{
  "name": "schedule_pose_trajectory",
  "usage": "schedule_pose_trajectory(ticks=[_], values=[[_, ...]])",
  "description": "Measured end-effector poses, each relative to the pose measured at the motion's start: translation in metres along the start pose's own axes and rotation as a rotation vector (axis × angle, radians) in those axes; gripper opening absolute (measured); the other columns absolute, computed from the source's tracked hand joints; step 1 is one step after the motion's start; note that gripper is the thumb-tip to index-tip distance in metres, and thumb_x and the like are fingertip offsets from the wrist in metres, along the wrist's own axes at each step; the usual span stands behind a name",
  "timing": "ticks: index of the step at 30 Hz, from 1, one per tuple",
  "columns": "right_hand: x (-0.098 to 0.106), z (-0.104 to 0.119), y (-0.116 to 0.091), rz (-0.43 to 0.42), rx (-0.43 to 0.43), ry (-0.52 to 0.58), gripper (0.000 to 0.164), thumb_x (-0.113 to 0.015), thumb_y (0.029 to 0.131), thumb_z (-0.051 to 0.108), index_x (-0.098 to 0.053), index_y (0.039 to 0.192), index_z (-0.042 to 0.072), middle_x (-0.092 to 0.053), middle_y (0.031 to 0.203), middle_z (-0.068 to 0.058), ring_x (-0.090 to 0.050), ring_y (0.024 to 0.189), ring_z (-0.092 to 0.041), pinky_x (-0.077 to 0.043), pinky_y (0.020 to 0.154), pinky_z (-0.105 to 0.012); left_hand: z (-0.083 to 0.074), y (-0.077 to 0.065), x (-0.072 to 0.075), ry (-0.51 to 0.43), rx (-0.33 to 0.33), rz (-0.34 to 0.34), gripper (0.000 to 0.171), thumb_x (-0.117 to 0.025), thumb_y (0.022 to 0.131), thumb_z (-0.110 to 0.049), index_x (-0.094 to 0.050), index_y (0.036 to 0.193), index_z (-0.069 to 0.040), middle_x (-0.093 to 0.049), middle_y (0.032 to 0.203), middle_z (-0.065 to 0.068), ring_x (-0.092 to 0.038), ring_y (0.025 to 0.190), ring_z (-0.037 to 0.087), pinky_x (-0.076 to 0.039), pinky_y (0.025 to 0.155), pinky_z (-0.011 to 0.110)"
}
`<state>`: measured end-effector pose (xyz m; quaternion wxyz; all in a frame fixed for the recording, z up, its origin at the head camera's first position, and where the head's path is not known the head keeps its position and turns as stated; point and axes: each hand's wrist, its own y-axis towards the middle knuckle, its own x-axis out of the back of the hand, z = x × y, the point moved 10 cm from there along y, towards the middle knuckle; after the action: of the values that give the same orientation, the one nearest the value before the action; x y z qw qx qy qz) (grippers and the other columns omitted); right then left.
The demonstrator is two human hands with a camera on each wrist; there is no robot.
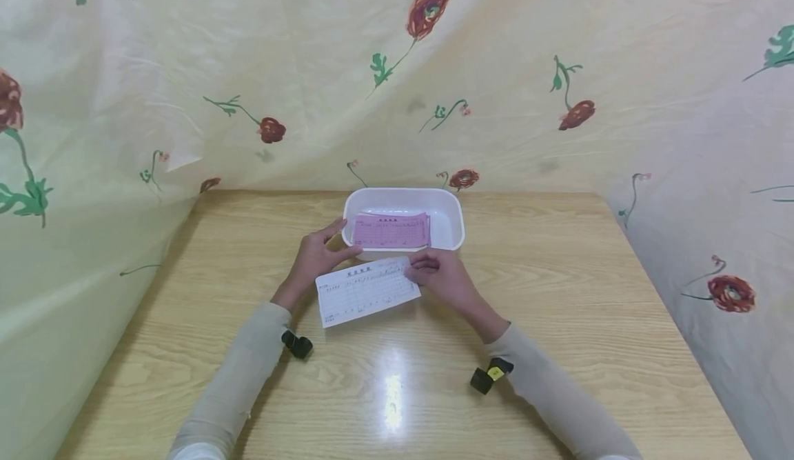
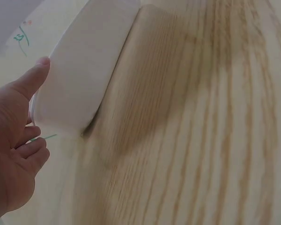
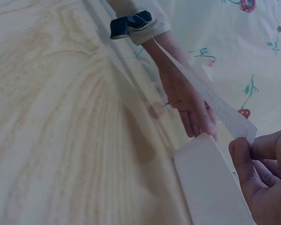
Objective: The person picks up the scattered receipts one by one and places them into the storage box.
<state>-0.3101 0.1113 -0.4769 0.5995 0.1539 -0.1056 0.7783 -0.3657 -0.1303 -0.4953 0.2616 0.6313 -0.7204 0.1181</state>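
A white plastic basin (image 1: 446,239) stands on the table with pink printed slips (image 1: 391,231) lying in its left part. My left hand (image 1: 314,258) grips the basin's near left corner. In the left wrist view its thumb (image 2: 35,77) lies at the rim, the other fingers round the end wall. My right hand (image 1: 443,277) pinches a white printed slip (image 1: 367,293) by its right end, thumb on the printed face. The slip is held tilted in front of the basin, its grid and heading facing up toward me. In the right wrist view the slip (image 3: 220,110) appears nearly edge-on above the basin wall (image 3: 210,183).
The wooden table (image 1: 558,260) carries a bright light reflection near its front middle. A flowered curtain (image 1: 322,67) hangs behind and along both sides. A black strap with a small camera (image 1: 298,344) sits on the left wrist, another camera (image 1: 482,381) on the right.
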Motion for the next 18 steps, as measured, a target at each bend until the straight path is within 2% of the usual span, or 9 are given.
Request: schedule_pose_trajectory(ticks=[3,5,7,10,12,14,18], values=[[0.005,0.004,0.002,-0.012,0.004,0.023,0.021,-0.076,0.090,0.003,-0.070,0.109,-0.005,-0.074,0.105,-0.018,-0.073,0.099,-0.030,-0.063,0.083,-0.031,0.000,-0.001,0.000,-0.033,-0.003,0.001,0.086,-0.086,0.081,-0.042,-0.049,0.150,-0.008,-0.039,0.160,0.013,-0.035,0.149,0.036,-0.031,0.122,0.053],[0.009,0.005,0.004,-0.024,0.006,0.026,0.021,-0.075,0.091,0.004,-0.070,0.110,-0.005,-0.074,0.105,-0.019,-0.074,0.099,-0.029,-0.063,0.083,-0.029,-0.002,-0.002,0.000,-0.079,-0.014,0.007,0.083,-0.086,0.082,-0.038,-0.049,0.150,-0.006,-0.038,0.160,0.014,-0.035,0.149,0.035,-0.039,0.117,0.052],[0.014,0.007,0.007,-0.035,0.001,0.027,0.023,-0.075,0.092,0.005,-0.070,0.111,-0.006,-0.074,0.106,-0.019,-0.074,0.098,-0.029,-0.063,0.082,-0.029,-0.005,-0.002,0.000,-0.093,-0.044,0.006,0.078,-0.085,0.085,-0.030,-0.049,0.148,-0.002,-0.040,0.159,0.016,-0.037,0.148,0.036,-0.042,0.115,0.052],[0.022,0.009,0.011,-0.059,-0.002,0.024,0.024,-0.075,0.092,0.006,-0.070,0.112,-0.006,-0.074,0.107,-0.020,-0.074,0.099,-0.029,-0.063,0.082,-0.028,-0.010,-0.002,0.000,-0.065,-0.094,0.003,0.067,-0.079,0.090,-0.015,-0.050,0.147,0.002,-0.041,0.156,0.019,-0.041,0.145,0.037,-0.045,0.112,0.052],[0.029,0.012,0.013,-0.077,-0.006,0.026,0.024,-0.075,0.092,0.006,-0.070,0.113,-0.005,-0.074,0.107,-0.020,-0.073,0.100,-0.028,-0.062,0.082,-0.027,-0.011,-0.001,0.000,-0.020,-0.108,-0.008,0.060,-0.074,0.092,-0.007,-0.050,0.146,0.003,-0.044,0.154,0.020,-0.044,0.143,0.037,-0.041,0.115,0.050],[0.036,0.016,0.016,-0.093,-0.002,0.027,0.024,-0.075,0.092,0.006,-0.070,0.113,-0.005,-0.073,0.107,-0.020,-0.073,0.098,-0.028,-0.063,0.081,-0.027,-0.010,-0.001,0.000,-0.002,-0.093,-0.009,0.056,-0.070,0.094,-0.004,-0.051,0.146,0.002,-0.044,0.154,0.019,-0.045,0.141,0.038,-0.050,0.109,0.049],[0.047,0.023,0.023,-0.118,0.010,0.040,0.024,-0.074,0.093,0.005,-0.070,0.113,-0.006,-0.072,0.106,-0.021,-0.073,0.094,-0.024,-0.063,0.078,-0.026,-0.007,0.001,0.001,-0.006,-0.041,-0.018,0.054,-0.070,0.094,-0.003,-0.054,0.145,-0.001,-0.045,0.154,0.017,-0.046,0.140,0.040,-0.052,0.106,0.048]])
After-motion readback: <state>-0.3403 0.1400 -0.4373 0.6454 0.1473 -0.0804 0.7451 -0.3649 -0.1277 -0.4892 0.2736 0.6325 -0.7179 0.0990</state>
